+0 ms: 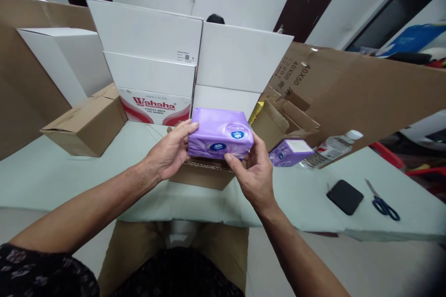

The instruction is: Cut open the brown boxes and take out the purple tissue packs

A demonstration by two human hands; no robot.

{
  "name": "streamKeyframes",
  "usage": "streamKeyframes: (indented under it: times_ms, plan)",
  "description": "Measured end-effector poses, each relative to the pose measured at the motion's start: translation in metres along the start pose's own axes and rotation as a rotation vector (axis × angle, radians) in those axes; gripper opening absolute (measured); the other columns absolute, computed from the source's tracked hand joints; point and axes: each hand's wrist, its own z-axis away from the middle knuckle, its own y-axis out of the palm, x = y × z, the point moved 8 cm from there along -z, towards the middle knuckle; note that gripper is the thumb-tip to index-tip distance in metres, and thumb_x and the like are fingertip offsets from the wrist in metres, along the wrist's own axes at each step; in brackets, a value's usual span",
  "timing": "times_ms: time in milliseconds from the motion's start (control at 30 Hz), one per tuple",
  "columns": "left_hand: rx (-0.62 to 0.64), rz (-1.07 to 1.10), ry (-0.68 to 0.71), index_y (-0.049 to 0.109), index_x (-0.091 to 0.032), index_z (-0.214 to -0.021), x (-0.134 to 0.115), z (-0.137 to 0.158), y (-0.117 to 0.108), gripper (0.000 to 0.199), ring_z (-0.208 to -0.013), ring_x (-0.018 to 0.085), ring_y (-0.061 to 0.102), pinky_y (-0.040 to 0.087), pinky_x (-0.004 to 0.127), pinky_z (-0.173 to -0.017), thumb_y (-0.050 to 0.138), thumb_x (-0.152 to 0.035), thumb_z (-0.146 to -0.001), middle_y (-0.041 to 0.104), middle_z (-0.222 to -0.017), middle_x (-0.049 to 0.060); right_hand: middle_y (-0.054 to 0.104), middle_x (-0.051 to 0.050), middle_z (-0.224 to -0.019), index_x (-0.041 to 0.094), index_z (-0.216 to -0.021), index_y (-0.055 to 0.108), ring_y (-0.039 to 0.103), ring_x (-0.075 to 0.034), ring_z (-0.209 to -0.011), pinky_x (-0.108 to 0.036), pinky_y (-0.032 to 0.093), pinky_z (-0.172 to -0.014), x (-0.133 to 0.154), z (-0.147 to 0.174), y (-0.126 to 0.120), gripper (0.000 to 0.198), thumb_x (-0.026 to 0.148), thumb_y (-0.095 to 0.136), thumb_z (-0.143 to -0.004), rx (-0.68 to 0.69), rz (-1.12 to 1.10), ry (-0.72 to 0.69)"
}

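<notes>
Purple-wrapped, the pack [218, 132] is clasped between left fingers [187, 128] and right fingers [234, 163] above a cardboard box [202, 177].

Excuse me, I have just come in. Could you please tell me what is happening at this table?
A person is holding a purple tissue pack, with the left hand at one end and the right hand at the other. The pack is above a cardboard box on the table; the inside of that box is hidden. A second purple pack is to the right, near a plastic bottle.
</notes>
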Motion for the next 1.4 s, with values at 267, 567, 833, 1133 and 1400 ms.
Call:
streamKeyframes:
  times_ms: [267,567,833,1133,1400]
  plan:
    - [0.022,-0.044,-0.047,0.071,-0.015,-0.119,0.01,-0.002,-0.007,0.03,-0.102,0.026,0.075,0.063,0.037,-0.087,0.066,-0.027,-0.092,0.079,-0.109,0.011,0.058,-0.011,-0.142,0.03,-0.139,0.054,0.062,-0.029,-0.125,-0.044,0.061,-0.093,0.001,0.012,-0.009,0.055,0.04,0.075,-0.089,-0.046,0.1,-0.015]
    - [0.119,-0.022,-0.039,0.069,-0.018,-0.128,0.013,-0.006,-0.008,0.043,-0.103,0.029,0.075,0.063,0.044,-0.092,0.077,-0.033,-0.088,0.079,-0.111,0.012,0.06,-0.01,-0.139,0.028,-0.14,0.054,0.064,-0.026,-0.12,-0.042,0.062,-0.088,-0.006,0.01,-0.01,0.057,0.038,0.076,-0.089,-0.043,0.09,-0.039]
    - [0.098,-0.014,-0.043,0.07,-0.017,-0.124,0.014,-0.007,-0.009,0.041,-0.102,0.03,0.075,0.063,0.045,-0.091,0.077,-0.033,-0.087,0.079,-0.112,0.012,0.06,-0.01,-0.141,0.029,-0.141,0.054,0.065,-0.026,-0.12,-0.041,0.063,-0.087,-0.007,0.009,-0.01,0.057,0.037,0.076,-0.089,-0.024,0.114,-0.048]
    - [-0.057,0.063,0.079,0.069,-0.016,-0.113,-0.002,-0.002,-0.031,0.029,-0.102,0.029,0.076,0.063,0.048,-0.093,0.071,-0.024,-0.085,0.08,-0.105,0.009,0.066,-0.008,-0.134,0.03,-0.129,0.068,0.062,-0.027,-0.125,-0.045,0.06,-0.095,0.005,0.01,-0.037,0.039,0.032,0.075,-0.09,0.044,0.367,-0.215]
    - [-0.113,0.124,0.15,0.072,-0.018,-0.118,-0.018,0.009,-0.053,0.032,-0.108,0.032,0.076,0.065,0.048,-0.094,0.071,-0.026,-0.087,0.081,-0.111,0.009,0.047,-0.01,-0.16,0.031,-0.123,0.074,0.053,-0.032,-0.142,-0.052,0.052,-0.111,-0.038,0.037,-0.063,0.036,0.04,0.076,-0.088,0.126,0.42,-0.053]
